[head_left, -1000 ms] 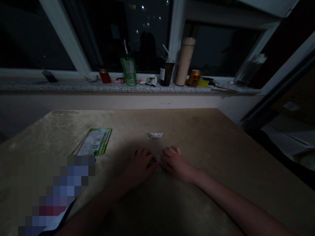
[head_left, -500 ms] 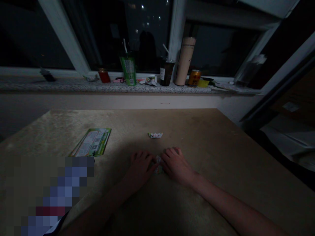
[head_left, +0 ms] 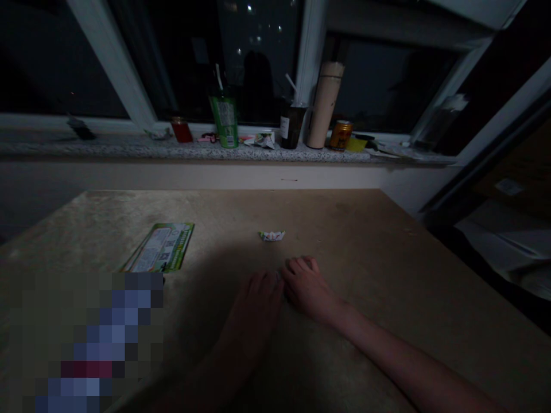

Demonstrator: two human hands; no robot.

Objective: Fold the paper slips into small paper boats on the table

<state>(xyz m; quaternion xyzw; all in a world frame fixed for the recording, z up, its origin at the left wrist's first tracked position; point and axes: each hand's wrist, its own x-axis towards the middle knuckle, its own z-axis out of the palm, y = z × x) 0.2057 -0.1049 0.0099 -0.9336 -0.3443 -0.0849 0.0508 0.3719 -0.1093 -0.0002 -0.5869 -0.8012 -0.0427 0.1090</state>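
Observation:
A small piece of printed paper (head_left: 277,277) lies on the table between my hands, with only a sliver showing. My left hand (head_left: 257,301) rests flat over it, its fingers stretched forward. At the paper's right edge, my right hand (head_left: 307,289) has its fingers curled together and appears to hold that edge; the fingertips are partly hidden. Beyond both hands stands a small folded paper boat (head_left: 272,236), white with green ends and printed marks.
Green printed leaflets (head_left: 163,248) lie on the table (head_left: 353,229) at the left, near a blurred-out patch (head_left: 116,332). On the windowsill (head_left: 258,154) stand a green cup (head_left: 225,121), a dark cup (head_left: 291,127), a tall pink flask (head_left: 326,106) and an orange can (head_left: 341,135).
My left hand has shifted right and nearer to me, turning its fingers forward and covering most of the paper. My right hand has stayed nearly still.

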